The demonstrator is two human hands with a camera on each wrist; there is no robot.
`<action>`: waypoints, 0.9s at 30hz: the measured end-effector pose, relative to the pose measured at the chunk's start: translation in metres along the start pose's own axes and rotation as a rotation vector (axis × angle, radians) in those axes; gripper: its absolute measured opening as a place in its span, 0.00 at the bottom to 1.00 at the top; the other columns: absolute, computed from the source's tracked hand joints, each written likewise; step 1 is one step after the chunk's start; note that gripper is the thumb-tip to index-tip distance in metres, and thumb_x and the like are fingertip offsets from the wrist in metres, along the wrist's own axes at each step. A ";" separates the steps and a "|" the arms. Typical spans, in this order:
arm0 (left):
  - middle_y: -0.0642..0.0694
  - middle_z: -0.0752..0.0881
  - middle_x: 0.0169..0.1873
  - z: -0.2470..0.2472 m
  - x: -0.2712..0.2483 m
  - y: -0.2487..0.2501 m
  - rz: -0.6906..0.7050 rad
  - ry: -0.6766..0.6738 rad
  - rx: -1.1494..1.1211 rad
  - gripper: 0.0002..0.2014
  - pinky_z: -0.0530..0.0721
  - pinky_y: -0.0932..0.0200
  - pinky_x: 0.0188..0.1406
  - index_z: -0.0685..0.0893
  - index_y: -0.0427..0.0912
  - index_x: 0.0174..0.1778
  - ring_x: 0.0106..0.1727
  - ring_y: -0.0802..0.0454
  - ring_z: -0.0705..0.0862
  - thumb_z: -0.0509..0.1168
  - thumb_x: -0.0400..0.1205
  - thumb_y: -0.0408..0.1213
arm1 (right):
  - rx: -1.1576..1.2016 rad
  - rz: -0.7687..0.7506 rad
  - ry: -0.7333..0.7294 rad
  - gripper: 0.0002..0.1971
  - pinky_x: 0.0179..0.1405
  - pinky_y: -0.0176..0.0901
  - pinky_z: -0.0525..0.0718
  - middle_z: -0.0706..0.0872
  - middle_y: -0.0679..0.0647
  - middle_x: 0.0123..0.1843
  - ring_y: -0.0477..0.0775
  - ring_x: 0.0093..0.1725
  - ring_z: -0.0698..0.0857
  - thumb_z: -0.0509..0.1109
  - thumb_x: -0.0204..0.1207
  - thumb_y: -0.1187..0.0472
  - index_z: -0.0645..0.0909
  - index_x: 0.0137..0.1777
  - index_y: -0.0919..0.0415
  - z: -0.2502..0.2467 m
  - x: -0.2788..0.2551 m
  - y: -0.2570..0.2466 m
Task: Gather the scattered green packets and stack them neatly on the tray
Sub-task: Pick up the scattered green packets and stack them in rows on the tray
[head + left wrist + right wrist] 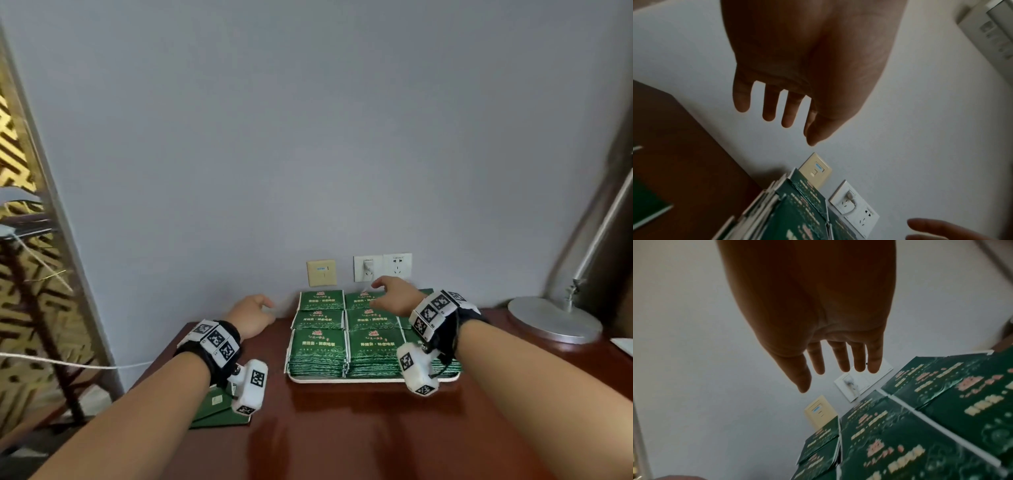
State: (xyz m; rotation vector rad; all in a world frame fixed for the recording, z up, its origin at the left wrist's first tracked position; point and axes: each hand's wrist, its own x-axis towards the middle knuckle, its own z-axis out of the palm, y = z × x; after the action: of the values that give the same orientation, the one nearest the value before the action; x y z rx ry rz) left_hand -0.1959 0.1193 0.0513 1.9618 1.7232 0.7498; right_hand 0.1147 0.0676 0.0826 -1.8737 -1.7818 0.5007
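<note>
Stacks of green packets [318, 346] fill a white tray [342, 379] at the back of the table, side by side in rows. A few loose green packets [219, 411] lie flat at the table's left front, partly under my left wrist. My left hand [255, 315] hovers left of the tray, fingers straight and holding nothing; the left wrist view shows this hand [789, 120] above the stacks [797, 211]. My right hand [390, 294] floats over the back stacks, and the right wrist view shows it [838, 366] spread and holding nothing above the packets [920, 426].
The dark red wooden table [342, 428] stands against a grey wall. A beige panel [321, 272] and white sockets [382, 267] with a plug sit just behind the tray. A silver lamp base [555, 318] stands at the right. A white cable [68, 363] runs off to the left.
</note>
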 end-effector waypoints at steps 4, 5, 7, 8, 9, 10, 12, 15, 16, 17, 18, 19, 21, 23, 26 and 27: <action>0.41 0.83 0.65 -0.019 -0.032 -0.033 -0.023 0.000 -0.005 0.17 0.74 0.64 0.57 0.84 0.41 0.65 0.64 0.45 0.82 0.70 0.79 0.31 | -0.005 -0.059 -0.052 0.28 0.56 0.40 0.80 0.77 0.56 0.74 0.53 0.58 0.82 0.73 0.77 0.58 0.72 0.76 0.58 0.031 -0.013 -0.036; 0.41 0.82 0.66 -0.023 -0.038 -0.041 -0.033 -0.004 -0.012 0.17 0.74 0.64 0.59 0.83 0.41 0.65 0.66 0.46 0.81 0.70 0.79 0.30 | 0.001 -0.072 -0.070 0.28 0.59 0.41 0.81 0.77 0.56 0.74 0.53 0.59 0.82 0.73 0.77 0.59 0.71 0.76 0.58 0.038 -0.015 -0.043; 0.41 0.81 0.68 -0.032 -0.051 -0.060 -0.067 0.002 -0.003 0.16 0.74 0.62 0.64 0.83 0.42 0.64 0.68 0.45 0.80 0.70 0.80 0.31 | -0.013 -0.106 -0.103 0.28 0.63 0.44 0.80 0.78 0.56 0.73 0.55 0.63 0.82 0.73 0.76 0.59 0.72 0.76 0.57 0.057 -0.018 -0.060; 0.41 0.81 0.68 -0.036 -0.057 -0.069 -0.086 0.010 0.001 0.16 0.75 0.60 0.66 0.83 0.43 0.64 0.69 0.46 0.80 0.70 0.80 0.32 | -0.031 -0.130 -0.115 0.27 0.62 0.44 0.80 0.79 0.57 0.71 0.55 0.63 0.82 0.73 0.76 0.58 0.73 0.75 0.56 0.066 -0.019 -0.068; 0.41 0.80 0.69 -0.040 -0.063 -0.079 -0.099 0.013 0.004 0.16 0.74 0.59 0.67 0.83 0.44 0.63 0.70 0.47 0.79 0.70 0.79 0.32 | -0.042 -0.152 -0.123 0.26 0.60 0.43 0.80 0.79 0.57 0.70 0.56 0.62 0.83 0.73 0.75 0.57 0.74 0.74 0.56 0.077 -0.019 -0.077; 0.42 0.80 0.69 -0.043 -0.067 -0.087 -0.110 0.008 0.010 0.16 0.73 0.60 0.67 0.83 0.44 0.63 0.70 0.47 0.79 0.70 0.80 0.33 | -0.039 -0.172 -0.129 0.26 0.58 0.42 0.80 0.80 0.57 0.68 0.55 0.60 0.83 0.73 0.75 0.57 0.75 0.73 0.56 0.086 -0.020 -0.084; 0.43 0.80 0.70 -0.050 -0.077 -0.105 -0.134 0.002 0.036 0.16 0.71 0.63 0.66 0.83 0.44 0.65 0.71 0.48 0.78 0.70 0.80 0.33 | -0.010 -0.205 -0.159 0.26 0.54 0.43 0.82 0.82 0.55 0.63 0.55 0.56 0.84 0.74 0.74 0.57 0.76 0.72 0.57 0.108 -0.018 -0.100; 0.44 0.82 0.67 -0.057 -0.086 -0.131 -0.177 0.002 0.055 0.17 0.70 0.67 0.61 0.82 0.41 0.66 0.68 0.49 0.79 0.69 0.81 0.33 | -0.017 -0.249 -0.215 0.25 0.53 0.40 0.80 0.81 0.54 0.62 0.53 0.57 0.82 0.74 0.75 0.57 0.76 0.72 0.58 0.139 -0.011 -0.120; 0.44 0.82 0.66 -0.058 -0.088 -0.139 -0.193 0.002 0.062 0.17 0.71 0.67 0.58 0.83 0.42 0.65 0.64 0.50 0.80 0.70 0.80 0.33 | -0.024 -0.262 -0.231 0.25 0.56 0.40 0.78 0.81 0.54 0.64 0.53 0.59 0.82 0.73 0.75 0.56 0.76 0.72 0.56 0.150 -0.009 -0.126; 0.43 0.83 0.64 -0.058 -0.089 -0.146 -0.208 -0.003 0.069 0.17 0.72 0.67 0.56 0.83 0.42 0.65 0.60 0.51 0.81 0.70 0.80 0.34 | -0.030 -0.270 -0.247 0.25 0.60 0.40 0.78 0.81 0.54 0.66 0.53 0.61 0.81 0.73 0.75 0.56 0.76 0.72 0.55 0.162 -0.006 -0.132; 0.43 0.84 0.62 -0.058 -0.088 -0.152 -0.219 -0.009 0.076 0.17 0.73 0.66 0.54 0.83 0.42 0.64 0.56 0.51 0.81 0.70 0.79 0.34 | -0.041 -0.282 -0.266 0.25 0.62 0.41 0.78 0.81 0.53 0.67 0.53 0.63 0.81 0.73 0.75 0.55 0.76 0.73 0.54 0.173 -0.003 -0.138; 0.43 0.85 0.61 -0.057 -0.086 -0.158 -0.228 -0.015 0.084 0.17 0.74 0.65 0.53 0.83 0.43 0.64 0.55 0.50 0.81 0.71 0.79 0.35 | -0.060 -0.290 -0.291 0.26 0.63 0.41 0.77 0.81 0.53 0.68 0.53 0.64 0.81 0.73 0.75 0.55 0.75 0.73 0.53 0.184 0.000 -0.143; 0.44 0.84 0.61 -0.054 -0.082 -0.166 -0.238 -0.026 0.098 0.18 0.76 0.63 0.54 0.83 0.45 0.64 0.57 0.49 0.82 0.71 0.78 0.36 | -0.108 -0.302 -0.339 0.27 0.63 0.40 0.76 0.81 0.53 0.69 0.53 0.66 0.80 0.73 0.76 0.54 0.73 0.75 0.53 0.203 0.006 -0.149; 0.45 0.84 0.61 -0.051 -0.073 -0.174 -0.239 -0.035 0.107 0.18 0.75 0.64 0.53 0.83 0.47 0.64 0.57 0.50 0.82 0.71 0.77 0.36 | -0.153 -0.304 -0.376 0.28 0.63 0.39 0.75 0.80 0.53 0.69 0.53 0.66 0.80 0.72 0.77 0.54 0.71 0.77 0.54 0.219 0.015 -0.153; 0.46 0.84 0.62 -0.046 -0.060 -0.182 -0.244 -0.049 0.125 0.17 0.74 0.65 0.52 0.84 0.49 0.63 0.56 0.51 0.82 0.72 0.78 0.39 | -0.223 -0.288 -0.402 0.30 0.68 0.42 0.74 0.78 0.55 0.74 0.55 0.71 0.78 0.71 0.78 0.55 0.68 0.79 0.58 0.235 0.027 -0.154; 0.46 0.84 0.63 -0.043 -0.054 -0.185 -0.251 -0.055 0.125 0.17 0.75 0.64 0.54 0.84 0.49 0.64 0.58 0.50 0.82 0.72 0.79 0.39 | -0.241 -0.279 -0.409 0.30 0.70 0.43 0.74 0.76 0.56 0.75 0.55 0.72 0.77 0.70 0.79 0.56 0.67 0.79 0.59 0.239 0.031 -0.154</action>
State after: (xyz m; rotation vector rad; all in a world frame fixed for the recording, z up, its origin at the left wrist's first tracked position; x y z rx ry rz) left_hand -0.3691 0.0901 -0.0391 1.7797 1.9767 0.5062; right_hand -0.1471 0.1263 -0.0177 -1.7181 -2.4248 0.6187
